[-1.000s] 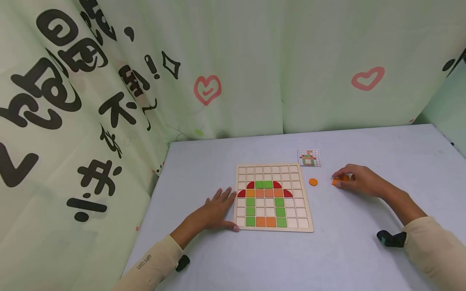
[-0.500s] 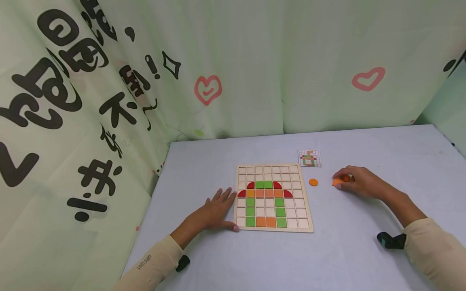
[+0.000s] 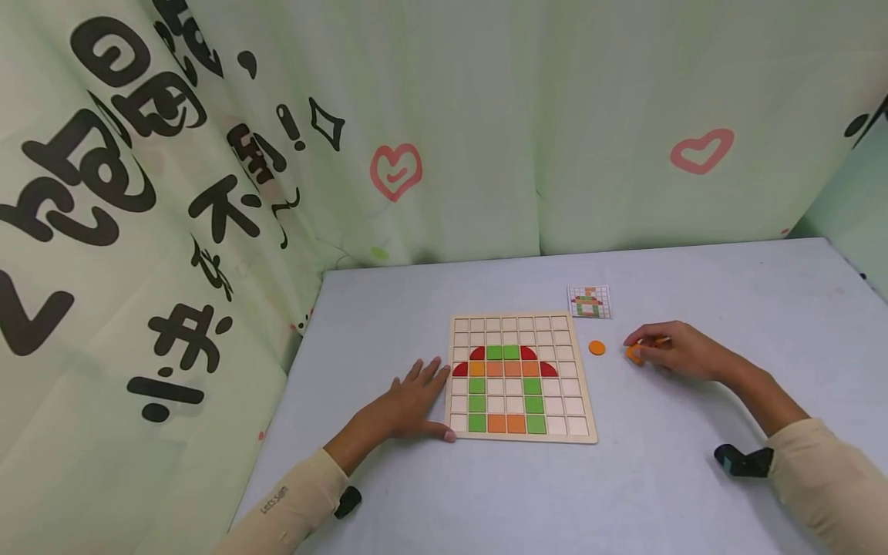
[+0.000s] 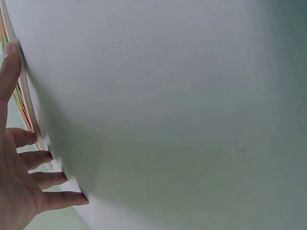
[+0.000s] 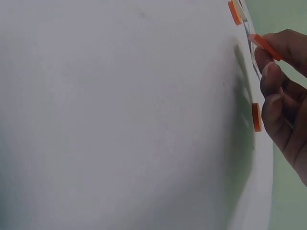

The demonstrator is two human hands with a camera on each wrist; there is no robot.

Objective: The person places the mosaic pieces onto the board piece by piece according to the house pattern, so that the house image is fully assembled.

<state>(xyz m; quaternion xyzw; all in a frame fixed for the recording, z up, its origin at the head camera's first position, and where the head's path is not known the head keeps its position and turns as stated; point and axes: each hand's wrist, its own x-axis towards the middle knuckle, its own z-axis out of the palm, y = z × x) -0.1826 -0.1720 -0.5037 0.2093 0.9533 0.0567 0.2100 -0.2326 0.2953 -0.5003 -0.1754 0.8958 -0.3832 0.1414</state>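
Observation:
A square wooden grid board (image 3: 565, 401) lies on the table, with green, orange and red pieces set in its cells. My left hand (image 3: 409, 402) has its fingers spread and touches the board's left edge; in the left wrist view the thumb and fingertips meet that edge. Right of the board, my right hand (image 3: 683, 351) pinches an orange piece (image 5: 265, 46) between thumb and fingers, raised off the table. Another orange piece (image 5: 256, 117) lies on the table by the hand, mostly covered in the head view. A round orange piece (image 3: 597, 348) lies between board and right hand.
A small pattern card (image 3: 590, 301) lies at the board's upper right corner. The table (image 3: 527, 501) has a pale cloth, and printed curtains (image 3: 472, 139) hang behind it and on the left.
My right hand has moved slightly left toward the board and nearer me, with the orange piece pinched and turned in its fingers. My left hand has stayed in place.

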